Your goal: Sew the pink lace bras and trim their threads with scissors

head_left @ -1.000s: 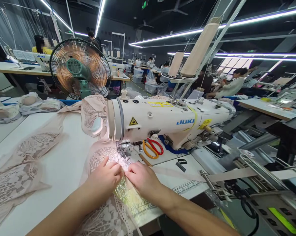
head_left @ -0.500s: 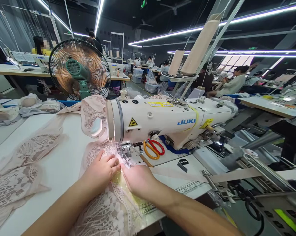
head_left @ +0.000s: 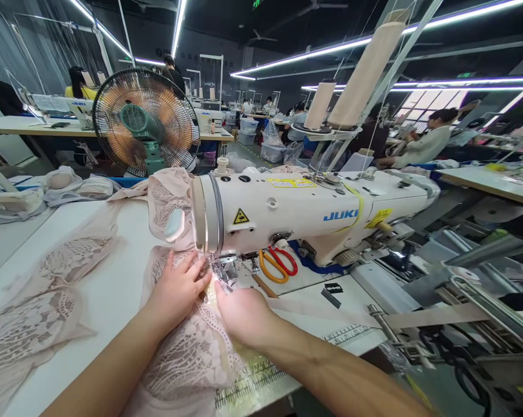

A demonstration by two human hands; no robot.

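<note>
Pale pink lace fabric (head_left: 191,353) lies under the head of a white JUKI sewing machine (head_left: 296,202) and drapes toward me over the table. My left hand (head_left: 174,295) rests flat on the lace just left of the needle area, fingers spread. Close to the presser foot (head_left: 226,269), my right hand (head_left: 244,313) is closed on the fabric's edge, with most of its fingertips hidden beneath it. Scissors with red and orange handles (head_left: 276,266) lie right of the foot, beside a tool with a wooden handle (head_left: 264,286).
More lace pieces (head_left: 57,289) spread over the left of the white table. A razor blade (head_left: 333,288) and a ruler scale (head_left: 346,335) are at the right. Behind stand a fan (head_left: 146,121), thread cones (head_left: 365,75) and people at other machines. A metal tape feeder (head_left: 435,318) sits at far right.
The view has turned slightly left. My left fingers have spread and reach a little farther forward on the lace. The lace's near edge has shifted toward the machine.
</note>
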